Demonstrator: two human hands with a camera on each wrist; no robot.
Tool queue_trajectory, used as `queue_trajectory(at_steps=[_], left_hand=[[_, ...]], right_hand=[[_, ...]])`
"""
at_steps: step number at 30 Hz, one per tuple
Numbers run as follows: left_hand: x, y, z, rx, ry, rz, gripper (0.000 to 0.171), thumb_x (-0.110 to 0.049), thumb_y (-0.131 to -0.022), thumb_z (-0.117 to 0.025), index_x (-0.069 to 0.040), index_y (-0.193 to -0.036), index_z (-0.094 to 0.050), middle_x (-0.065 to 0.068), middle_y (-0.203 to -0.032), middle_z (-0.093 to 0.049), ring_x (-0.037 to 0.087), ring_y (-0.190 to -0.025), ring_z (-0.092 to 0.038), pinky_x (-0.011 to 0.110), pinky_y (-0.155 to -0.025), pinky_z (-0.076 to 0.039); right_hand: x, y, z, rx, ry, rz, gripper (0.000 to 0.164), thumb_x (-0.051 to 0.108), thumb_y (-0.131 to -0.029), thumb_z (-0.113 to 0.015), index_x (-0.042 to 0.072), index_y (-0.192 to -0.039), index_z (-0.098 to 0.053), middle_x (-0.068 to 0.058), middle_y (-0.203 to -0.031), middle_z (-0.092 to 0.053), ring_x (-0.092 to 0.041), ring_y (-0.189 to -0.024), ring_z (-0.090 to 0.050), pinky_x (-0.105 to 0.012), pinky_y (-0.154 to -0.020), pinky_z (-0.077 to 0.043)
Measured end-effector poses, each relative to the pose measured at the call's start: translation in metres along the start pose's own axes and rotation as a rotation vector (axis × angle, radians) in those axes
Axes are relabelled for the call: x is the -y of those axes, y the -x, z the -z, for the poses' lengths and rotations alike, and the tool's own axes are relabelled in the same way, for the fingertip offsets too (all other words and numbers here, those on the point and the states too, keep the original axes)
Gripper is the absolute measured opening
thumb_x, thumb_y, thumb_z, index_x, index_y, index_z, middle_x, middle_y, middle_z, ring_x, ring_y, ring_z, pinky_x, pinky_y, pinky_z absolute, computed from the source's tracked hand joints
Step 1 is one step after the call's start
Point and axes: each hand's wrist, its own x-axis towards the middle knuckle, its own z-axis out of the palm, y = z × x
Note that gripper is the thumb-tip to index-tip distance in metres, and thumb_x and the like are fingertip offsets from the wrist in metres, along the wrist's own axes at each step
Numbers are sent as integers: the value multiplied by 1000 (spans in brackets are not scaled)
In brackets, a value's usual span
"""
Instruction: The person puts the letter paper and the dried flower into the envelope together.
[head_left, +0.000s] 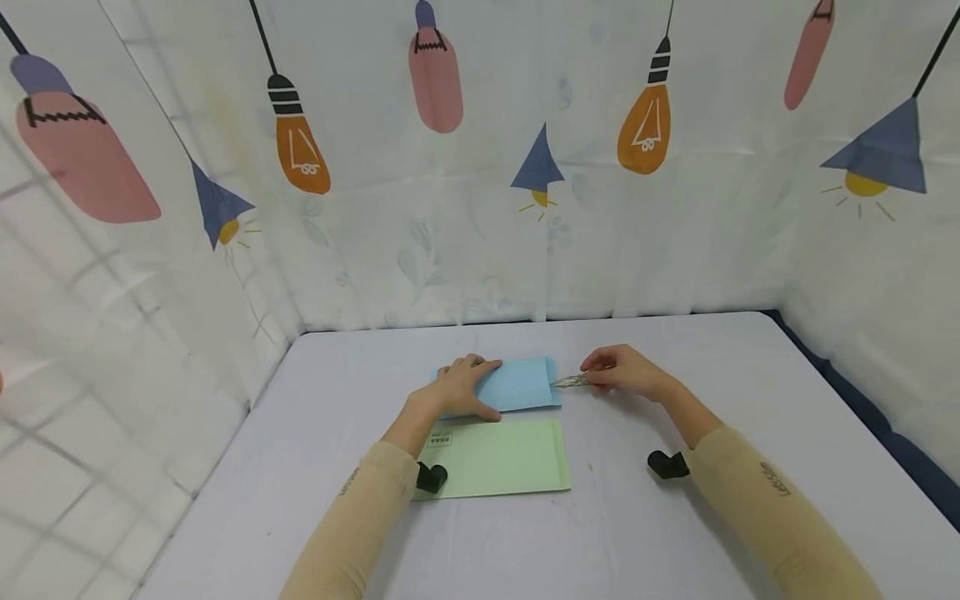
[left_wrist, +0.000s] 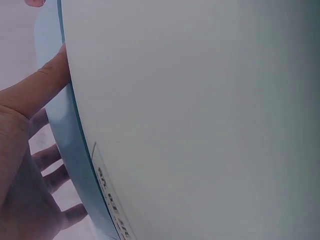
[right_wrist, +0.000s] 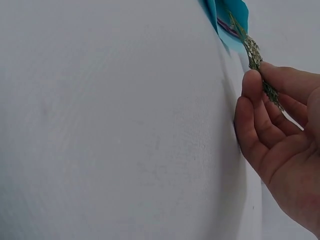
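Observation:
A light blue envelope [head_left: 517, 385] lies flat on the table, its right end parted like a mouth. My left hand [head_left: 459, 390] rests across its left part, fingers spread toward the far edge and thumb along the near edge. At the mouth, my right hand [head_left: 622, 371] pinches a thin dried plant sprig [head_left: 572, 381] between thumb and fingertips. In the right wrist view, the tip of the sprig [right_wrist: 253, 52] reaches into the blue envelope [right_wrist: 240, 15], where a purplish strand also shows. How far it goes in is hidden.
A pale green envelope [head_left: 495, 462] with a small printed box lies just nearer than the blue one. The white-covered table [head_left: 600, 533] ends at a back curtain [head_left: 480, 242] printed with lamps. Black wrist mounts [head_left: 667, 464] stick out from both sleeves.

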Motion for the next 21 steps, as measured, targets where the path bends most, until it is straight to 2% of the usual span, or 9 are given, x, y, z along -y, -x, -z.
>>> queue_trajectory(at_steps=[10,15,21], left_hand=[[3,-2,-2,3,-1,-6,101,-54,-81,-84,-24,-163,-33,12,-156,-36,35,-142,-35,63,-113,-26],[4,-2,-2,1,-2,-5,101,-55,-81,-84,-24,-162,-34,12,-156,-36,35,-142,-35,63,-113,-26],[3,-1,-2,4,-1,-6,101,-54,-81,-84,-23,-162,-34,11,-156,-37,35,-142,-35,64,-113,-25]], right_hand=[[0,-11,-14,15,-13,-1,17,9,-98,-70,-2,-111,-69,-13,-92,-66,-23,-75,-65,-29,-68,-56],[0,-16,-21,8,-41,-2,14,9,-98,-71,-3,-106,-69,-13,-90,-66,-23,-76,-67,-31,-70,-59],[3,-18,-27,4,-28,3,15,9,-99,-69,-2,-109,-70,-13,-96,-68,-23,-81,-67,-31,-73,-58]])
